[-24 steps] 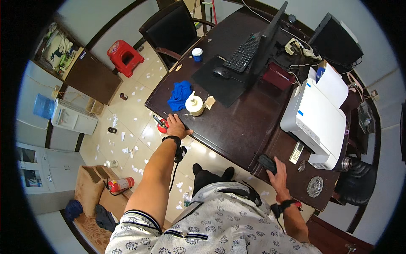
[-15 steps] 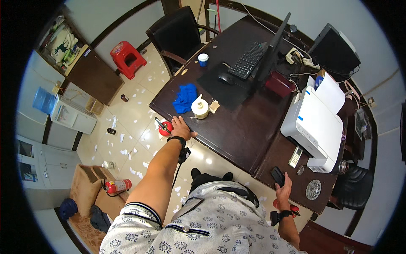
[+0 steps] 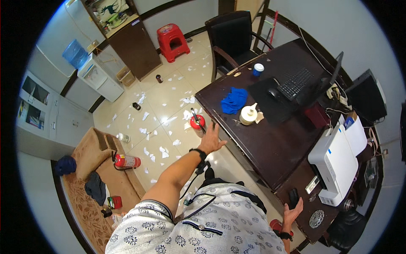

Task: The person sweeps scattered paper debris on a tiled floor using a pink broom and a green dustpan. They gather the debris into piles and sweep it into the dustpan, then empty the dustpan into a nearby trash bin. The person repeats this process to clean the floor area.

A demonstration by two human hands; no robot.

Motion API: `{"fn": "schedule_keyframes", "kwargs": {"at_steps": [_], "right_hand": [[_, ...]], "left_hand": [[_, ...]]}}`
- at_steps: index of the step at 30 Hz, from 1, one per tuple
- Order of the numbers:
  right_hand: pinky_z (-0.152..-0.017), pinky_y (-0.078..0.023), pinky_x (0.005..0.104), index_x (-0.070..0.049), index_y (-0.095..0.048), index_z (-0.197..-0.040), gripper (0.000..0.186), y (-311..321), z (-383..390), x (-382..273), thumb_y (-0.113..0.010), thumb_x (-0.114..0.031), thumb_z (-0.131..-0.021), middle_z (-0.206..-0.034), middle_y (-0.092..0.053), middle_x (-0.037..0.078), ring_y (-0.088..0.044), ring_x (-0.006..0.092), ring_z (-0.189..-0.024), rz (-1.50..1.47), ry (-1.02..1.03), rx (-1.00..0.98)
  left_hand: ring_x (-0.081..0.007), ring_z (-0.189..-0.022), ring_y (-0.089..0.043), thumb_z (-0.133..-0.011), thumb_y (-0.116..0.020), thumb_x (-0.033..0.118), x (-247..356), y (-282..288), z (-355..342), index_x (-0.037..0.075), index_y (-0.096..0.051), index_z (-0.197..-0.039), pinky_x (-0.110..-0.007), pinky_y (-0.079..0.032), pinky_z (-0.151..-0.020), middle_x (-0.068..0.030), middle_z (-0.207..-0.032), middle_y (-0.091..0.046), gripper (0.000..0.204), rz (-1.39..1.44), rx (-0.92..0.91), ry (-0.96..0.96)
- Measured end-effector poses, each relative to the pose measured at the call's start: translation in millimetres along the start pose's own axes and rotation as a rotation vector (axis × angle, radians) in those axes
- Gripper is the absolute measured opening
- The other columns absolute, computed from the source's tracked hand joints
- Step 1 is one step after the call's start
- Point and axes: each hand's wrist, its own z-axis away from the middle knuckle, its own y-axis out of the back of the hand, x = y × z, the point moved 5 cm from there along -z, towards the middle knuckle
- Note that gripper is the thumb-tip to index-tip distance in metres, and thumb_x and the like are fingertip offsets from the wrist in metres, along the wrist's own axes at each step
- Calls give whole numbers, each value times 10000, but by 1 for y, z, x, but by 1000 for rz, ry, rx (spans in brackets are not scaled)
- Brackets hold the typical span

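Our right hand (image 3: 293,210) curls around a small black device (image 3: 292,196) at the near edge of the dark bench (image 3: 270,148), our left hand (image 3: 210,139) hovers with fingers spread above a red extinguisher (image 3: 197,122) beside the bench's corner, and farther off lies a blue cloth (image 3: 234,100)

An office — a dark wooden bench (image 3: 270,148) carries a keyboard (image 3: 299,82), monitor (image 3: 336,76) and white printer (image 3: 338,158), with a black chair (image 3: 230,36) beside a water dispenser (image 3: 91,70).

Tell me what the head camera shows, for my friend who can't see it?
A person stands beside a dark wooden desk, left hand stretched out open near its edge, right hand by a small black device. Paper scraps litter the tiled floor.
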Motion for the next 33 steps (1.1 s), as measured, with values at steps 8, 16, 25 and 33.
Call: {"fn": "schedule_keyframes", "kwargs": {"at_steps": [8, 16, 25, 33], "right_hand": [[-1041, -364, 444, 0, -483, -1344, 588, -8, 16, -94, -647, -35, -780, -1281, -539, 207, -482, 362, -1196, -121, 64, -90], [-758, -503, 334, 15, -580, -1236, 424, -64, 36, -140, -614, -6, -814, -1008, -625, 125, -607, 219, -849, -390, 30, -389], [-630, -504, 296, 35, -642, -1112, 256, -116, -6, -253, -598, -48, -874, -830, -639, 126, -601, 169, -689, -388, 353, -714], [-646, -507, 286, 25, -672, -1057, 229, -168, -49, -361, -631, -41, -842, -824, -655, 113, -625, 178, -706, -400, 624, -973]], "left_hand": [[-376, -901, -669, -769, -644, 593, -212, -97, 273, -71, -704, -924, -449, -511, -776, -264, -909, -688, 685, 151, -723, 671], [-260, -716, -651, -807, -673, 472, -225, -111, 440, -49, -662, -1065, -366, -542, -653, -141, -871, -700, 581, 495, -813, 866], [-144, -809, -617, -927, -563, 378, -176, -90, 411, 71, -665, -1106, -335, -515, -595, -24, -856, -638, 369, 1008, -471, 993], [-137, -669, -568, -937, -587, 387, -147, -91, 491, 51, -652, -1048, -298, -445, -513, -23, -790, -611, 360, 1245, -328, 1531]]}}
